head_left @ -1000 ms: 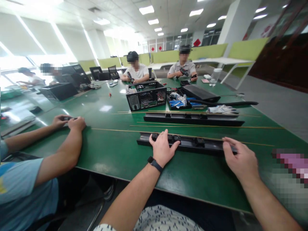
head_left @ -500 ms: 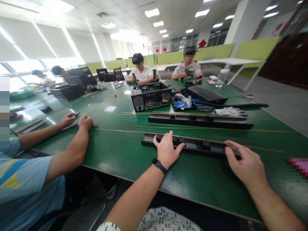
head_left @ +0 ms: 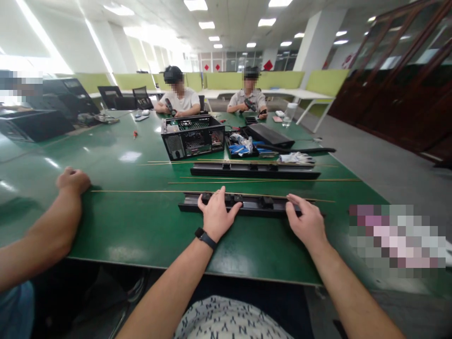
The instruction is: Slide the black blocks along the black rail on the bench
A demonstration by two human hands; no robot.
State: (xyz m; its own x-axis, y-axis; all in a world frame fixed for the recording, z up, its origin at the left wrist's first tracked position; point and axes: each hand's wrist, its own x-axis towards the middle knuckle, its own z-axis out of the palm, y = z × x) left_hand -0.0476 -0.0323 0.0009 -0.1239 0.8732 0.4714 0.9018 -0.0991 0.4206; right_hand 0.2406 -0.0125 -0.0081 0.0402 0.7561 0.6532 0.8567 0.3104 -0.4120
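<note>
On the green table in front of me lies a long black channel rail [head_left: 249,207] with small dark blocks inside it. My left hand [head_left: 218,213] holds its left part, fingers over the far side and thumb stretched out to the right. At the right end, my right hand [head_left: 308,220] grips the rail, fingertips at the far edge and thumb on the near side. A thin brass-coloured rod [head_left: 141,191] runs along the far edge, passing by the fingers of both hands; whether they press on it I cannot tell.
A second black rail [head_left: 247,172] with thin rods lies beyond. Farther back are an open computer case [head_left: 194,141], a tray of blue-and-white gloves [head_left: 242,146] and white gloves [head_left: 296,158]. A neighbour's arm [head_left: 52,221] rests at left; two people sit opposite.
My view has turned to the right, so everything appears shifted left. Both my hands stay on the rail in much the same hold.
</note>
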